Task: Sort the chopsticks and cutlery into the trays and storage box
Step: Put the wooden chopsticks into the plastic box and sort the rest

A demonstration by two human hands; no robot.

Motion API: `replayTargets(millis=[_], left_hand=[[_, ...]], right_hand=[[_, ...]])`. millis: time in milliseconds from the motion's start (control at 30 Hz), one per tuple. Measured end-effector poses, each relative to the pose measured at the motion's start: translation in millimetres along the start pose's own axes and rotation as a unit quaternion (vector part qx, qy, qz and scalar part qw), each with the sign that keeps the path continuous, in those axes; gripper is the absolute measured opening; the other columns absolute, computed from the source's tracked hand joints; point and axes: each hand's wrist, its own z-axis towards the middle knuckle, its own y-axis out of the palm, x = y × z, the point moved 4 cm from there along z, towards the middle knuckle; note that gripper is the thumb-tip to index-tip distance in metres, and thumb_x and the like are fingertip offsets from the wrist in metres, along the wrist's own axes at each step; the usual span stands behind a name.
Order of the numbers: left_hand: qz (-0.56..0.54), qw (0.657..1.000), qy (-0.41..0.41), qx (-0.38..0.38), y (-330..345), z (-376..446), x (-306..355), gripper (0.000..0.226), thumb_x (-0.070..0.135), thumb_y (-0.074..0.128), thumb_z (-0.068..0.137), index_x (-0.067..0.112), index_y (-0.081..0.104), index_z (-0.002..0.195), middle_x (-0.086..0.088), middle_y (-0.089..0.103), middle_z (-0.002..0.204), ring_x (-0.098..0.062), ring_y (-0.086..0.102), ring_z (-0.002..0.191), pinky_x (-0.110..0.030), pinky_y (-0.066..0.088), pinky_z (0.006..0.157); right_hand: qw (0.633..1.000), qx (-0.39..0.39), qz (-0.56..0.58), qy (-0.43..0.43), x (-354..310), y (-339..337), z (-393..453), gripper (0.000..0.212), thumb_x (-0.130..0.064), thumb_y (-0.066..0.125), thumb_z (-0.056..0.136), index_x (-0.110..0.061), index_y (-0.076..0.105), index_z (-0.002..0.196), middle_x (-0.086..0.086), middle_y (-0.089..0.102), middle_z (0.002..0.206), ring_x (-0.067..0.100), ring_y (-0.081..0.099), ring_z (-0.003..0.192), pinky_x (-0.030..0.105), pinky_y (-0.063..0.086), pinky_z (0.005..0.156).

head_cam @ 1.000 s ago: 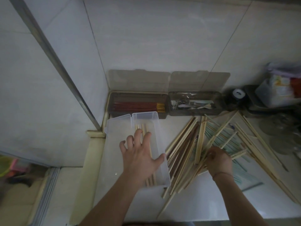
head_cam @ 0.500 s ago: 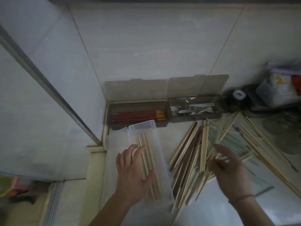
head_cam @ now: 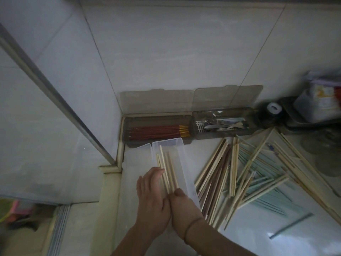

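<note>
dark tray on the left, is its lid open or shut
Open. The dark tray has its translucent lid flipped up against the wall tiles, and the red chopsticks inside lie uncovered.
</note>
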Motion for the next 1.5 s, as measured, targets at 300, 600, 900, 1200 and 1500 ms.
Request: replayTargets(millis=[300,600,900,1200,1500], left_hand=[[0.009,1.0,0.018,-0.005,4.7,1.8,-1.0,0.069,0.022,0.04,0.068,0.018,0.037,0.137,-0.006,0.042,0.138,-0.028,0.04,0.127,-0.066,0.032,0.103],[0.069,0.997,0.006,-0.035,10.0,3.5,7.0,0.073,0.013,0.042,0.06,0.017,0.044,0.133,-0.006,0.04,0.14,-0.031,0.036,0.129,-0.054,0.029,0.109],[0.13,0.99,0.011,-0.054,14.2,3.7,4.4,0.069,0.009,0.046,0.061,0.019,0.051,0.13,-0.006,0.041,0.138,-0.035,0.036,0.126,-0.055,0.03,0.107],[0.155,0.986,0.012,-0.057,15.5,2.8,4.3,0.067,0.009,0.046,0.064,0.02,0.05,0.13,-0.005,0.04,0.139,-0.033,0.035,0.125,-0.056,0.03,0.107],[0.177,0.982,0.01,-0.068,17.3,2.2,3.0,0.071,0.009,0.046,0.062,0.021,0.045,0.132,-0.006,0.038,0.139,-0.035,0.035,0.125,-0.058,0.032,0.106]], right_hand=[[1.0,-0.012,-0.02,-0.019,-0.5,-5.9,-7.0,0.025,-0.01,0.043,0.093,-0.005,0.056,0.114,0.019,0.052,0.118,0.038,0.056,0.102,0.039,0.047,0.09],[0.932,0.323,0.11,0.122,107.1,-76.9,-80.5,0.012,-0.021,0.055,0.086,-0.03,0.057,0.079,-0.011,0.061,0.072,0.01,0.06,0.064,0.019,0.043,0.053],[0.845,0.289,0.202,0.402,220.2,-53.6,-99.2,0.006,-0.022,0.058,0.086,-0.022,0.058,0.092,0.011,0.066,0.083,0.026,0.057,0.066,0.028,0.043,0.059],[0.855,0.243,0.148,0.434,225.2,-64.3,-86.7,0.02,-0.022,0.05,0.09,-0.014,0.048,0.108,0.012,0.062,0.093,0.027,0.055,0.076,0.034,0.045,0.065],[0.847,0.253,0.19,0.427,227.0,-69.6,-91.9,0.014,-0.016,0.051,0.088,-0.008,0.062,0.085,0.013,0.066,0.071,0.026,0.066,0.062,0.036,0.059,0.061]])
